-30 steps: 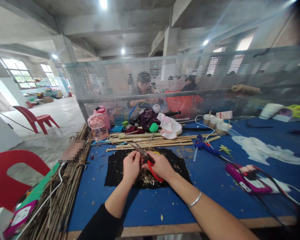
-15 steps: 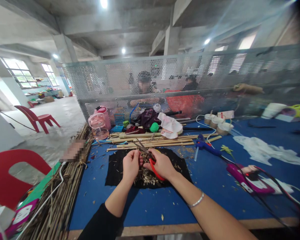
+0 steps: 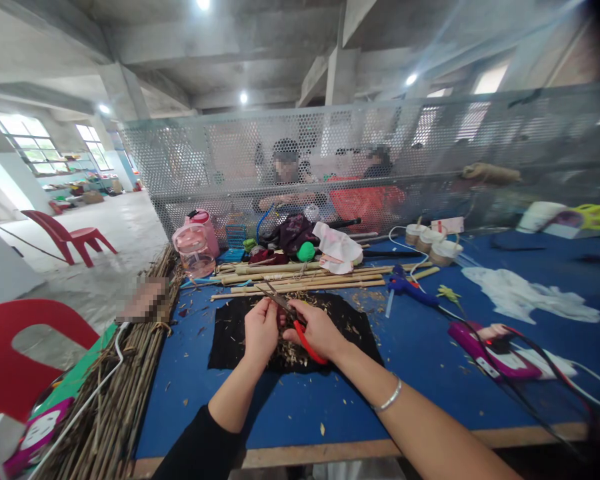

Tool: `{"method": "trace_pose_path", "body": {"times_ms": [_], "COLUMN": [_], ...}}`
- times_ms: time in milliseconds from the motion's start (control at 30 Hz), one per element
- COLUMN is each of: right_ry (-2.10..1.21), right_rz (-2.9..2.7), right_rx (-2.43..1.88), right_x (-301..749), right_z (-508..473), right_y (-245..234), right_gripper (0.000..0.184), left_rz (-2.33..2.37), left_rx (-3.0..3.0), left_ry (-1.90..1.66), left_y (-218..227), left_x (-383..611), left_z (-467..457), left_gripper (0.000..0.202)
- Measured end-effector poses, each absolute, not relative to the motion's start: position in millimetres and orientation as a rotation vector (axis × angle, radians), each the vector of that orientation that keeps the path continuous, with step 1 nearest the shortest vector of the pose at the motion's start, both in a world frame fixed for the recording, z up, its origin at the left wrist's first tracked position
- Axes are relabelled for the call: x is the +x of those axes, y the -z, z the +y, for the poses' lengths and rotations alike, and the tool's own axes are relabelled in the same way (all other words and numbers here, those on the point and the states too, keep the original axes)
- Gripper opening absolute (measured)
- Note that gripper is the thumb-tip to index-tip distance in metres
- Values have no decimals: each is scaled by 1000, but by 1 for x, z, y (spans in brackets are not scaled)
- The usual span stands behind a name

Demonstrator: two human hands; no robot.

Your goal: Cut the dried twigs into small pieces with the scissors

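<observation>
My right hand grips a pair of scissors with red handles, their dark blades pointing up and left past my left fingertips. My left hand is closed in a pinch close to the blades; whatever sits between its fingers is too small to make out. Both hands are over a black cloth spread on the blue table. Dry brown and pale plant scraps lie heaped on the cloth beneath the scissors.
Bamboo sticks lie behind the cloth. A bundle of thin twigs runs along the left edge. To the right are a blue glue gun, a purple power strip and white cloth. Behind a perforated metal screen sit two people.
The scissor blades appear closer together and slightly lower beside my left fingertips. Both hands stay at nearly the same place over the cloth, and the whole view has shifted slightly.
</observation>
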State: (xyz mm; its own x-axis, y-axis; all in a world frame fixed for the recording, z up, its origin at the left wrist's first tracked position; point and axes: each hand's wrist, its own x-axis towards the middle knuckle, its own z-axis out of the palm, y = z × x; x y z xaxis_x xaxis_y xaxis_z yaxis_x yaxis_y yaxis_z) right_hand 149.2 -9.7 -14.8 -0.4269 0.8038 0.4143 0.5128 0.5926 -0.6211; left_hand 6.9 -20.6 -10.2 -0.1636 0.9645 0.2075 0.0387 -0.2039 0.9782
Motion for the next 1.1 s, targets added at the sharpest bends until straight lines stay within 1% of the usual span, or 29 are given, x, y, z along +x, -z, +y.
{"method": "trace_pose_path", "body": {"times_ms": [100, 300, 467, 533, 667, 833, 933, 1100], "right_ry": [-580, -540, -519, -446, -298, -340, -427, -506], "right_rz": [-2110, -2112, -2114, -2123, -2122, -2108, -2090, -2076], "right_rx": [-1046, -1132, -1142, -1183, -1203, -1087, -1042, -1018], "right_x": [149, 148, 145, 144, 142, 143, 143, 142], "right_z": [-10, -10, -12, -13, -14, -10, -9, -10], "right_y": [15, 18, 15, 12, 10, 16, 18, 20], "right_gripper": [44, 42, 37, 40, 53, 62, 62, 52], "left_rz": [1288, 1405, 1358, 1335, 1342, 1276, 1270, 1333], "left_rx": [1349, 1443, 1433, 1423, 1394, 1416, 1453, 1528], "left_ry": [-1494, -1464, -1483, -1481, -1461, -1471, -1500, -1508], "left_y": [9, 9, 10, 11, 11, 9, 8, 6], "left_x": [5, 3, 5, 5, 5, 7, 7, 5], "left_z": [-21, -20, -19, -19, -19, -20, -21, -23], "left_gripper": [26, 28, 25, 26, 23, 23, 24, 29]}}
